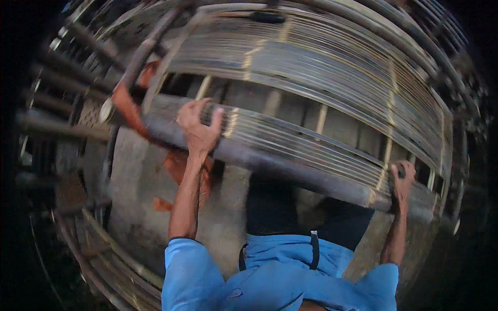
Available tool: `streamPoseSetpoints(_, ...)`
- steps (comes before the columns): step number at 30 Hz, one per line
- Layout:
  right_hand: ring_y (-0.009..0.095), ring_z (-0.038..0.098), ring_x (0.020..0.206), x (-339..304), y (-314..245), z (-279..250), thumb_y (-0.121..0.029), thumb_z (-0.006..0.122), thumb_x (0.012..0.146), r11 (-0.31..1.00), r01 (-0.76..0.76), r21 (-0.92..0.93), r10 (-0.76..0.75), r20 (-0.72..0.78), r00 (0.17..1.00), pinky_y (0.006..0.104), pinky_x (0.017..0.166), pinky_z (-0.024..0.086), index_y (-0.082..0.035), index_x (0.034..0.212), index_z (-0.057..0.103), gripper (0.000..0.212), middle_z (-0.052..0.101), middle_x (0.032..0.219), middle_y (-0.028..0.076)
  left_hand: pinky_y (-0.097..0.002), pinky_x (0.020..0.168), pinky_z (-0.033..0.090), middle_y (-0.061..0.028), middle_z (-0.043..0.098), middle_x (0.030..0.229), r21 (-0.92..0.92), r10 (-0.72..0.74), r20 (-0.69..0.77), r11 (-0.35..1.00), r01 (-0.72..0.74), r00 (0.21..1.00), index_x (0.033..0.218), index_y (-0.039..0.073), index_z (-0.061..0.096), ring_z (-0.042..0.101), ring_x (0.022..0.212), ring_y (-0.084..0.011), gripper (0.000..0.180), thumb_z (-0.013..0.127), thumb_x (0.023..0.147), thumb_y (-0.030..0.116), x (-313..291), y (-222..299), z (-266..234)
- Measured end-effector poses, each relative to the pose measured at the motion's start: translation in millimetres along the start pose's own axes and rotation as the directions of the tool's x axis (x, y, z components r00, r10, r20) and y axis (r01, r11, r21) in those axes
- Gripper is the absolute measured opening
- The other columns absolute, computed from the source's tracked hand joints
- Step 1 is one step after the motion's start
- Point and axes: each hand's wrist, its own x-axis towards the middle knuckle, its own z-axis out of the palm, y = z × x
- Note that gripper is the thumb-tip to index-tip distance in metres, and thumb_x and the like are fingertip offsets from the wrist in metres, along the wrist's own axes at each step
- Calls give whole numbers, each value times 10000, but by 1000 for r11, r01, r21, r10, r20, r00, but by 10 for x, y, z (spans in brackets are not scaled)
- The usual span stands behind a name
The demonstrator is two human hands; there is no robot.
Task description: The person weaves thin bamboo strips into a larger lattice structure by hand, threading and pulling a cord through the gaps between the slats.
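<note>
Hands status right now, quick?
Left hand: fingers and thumb partly curled at the front slats; firm grip can't be told.
Right hand: fingers bent at their right end; closed or not can't be told.

both arms extend forward, well apart. left forearm (185, 199) bare; left hand (199, 127) set farther forward than the right, back of hand uppermost, fingers bent, thumb standing apart from them. right forearm (397, 233) bare; right hand (403, 177) with fingers curled. firmness of either grip cannot be determined.
</note>
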Motion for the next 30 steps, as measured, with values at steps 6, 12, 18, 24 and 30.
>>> streamPoseSetpoints(6,303,587,1086,438,-911,205,-267,810,867,980,-132,151,119,91,989,410,988,442,-51,1045,704,300,667,1065,112,-474,1043,387,-185,484,1216,-84,-682,-337,708,701,648,1341,-18,461,467,1197,-341,828,883,769,407,-953,-1437,-719)
streamPoseSetpoints(12,315,580,1009,987,-1905,582,-182,835,805,940,234,246,-275,144,951,414,931,457,-64,959,707,232,652,990,114,-366,808,550,-139,454,1362,-831,-846,188,134,540,499,1589,129,70,570,1102,-262,1078,850,849,206,-1115,-1393,-684)
streamPoseSetpoints(18,325,578,1048,1271,-3030,1112,-235,817,838,892,295,344,-392,261,882,417,946,458,-66,969,710,239,646,1024,123,-308,708,502,-15,597,786,-383,-736,146,574,724,661,1572,150,288,588,735,-124,852,802,898,231,-1365,-1357,-1206)
streamPoseSetpoints(24,338,572,1049,1362,-3620,1514,-239,810,818,815,378,438,-509,233,829,452,954,440,-90,940,739,205,650,1024,135,-361,724,490,-98,677,914,165,-449,170,891,424,877,974,52,783,616,803,-163,106,707,933,112,-1197,-1190,-2173)
streamPoseSetpoints(30,325,619,926,1481,-4055,1725,-215,802,811,793,371,483,-532,253,808,432,841,489,-66,866,757,164,687,910,140,-375,1062,451,-139,559,1450,-347,-532,131,766,541,837,1218,-3,686,517,1334,-256,277,627,996,153,-1155,-1518,-3496)
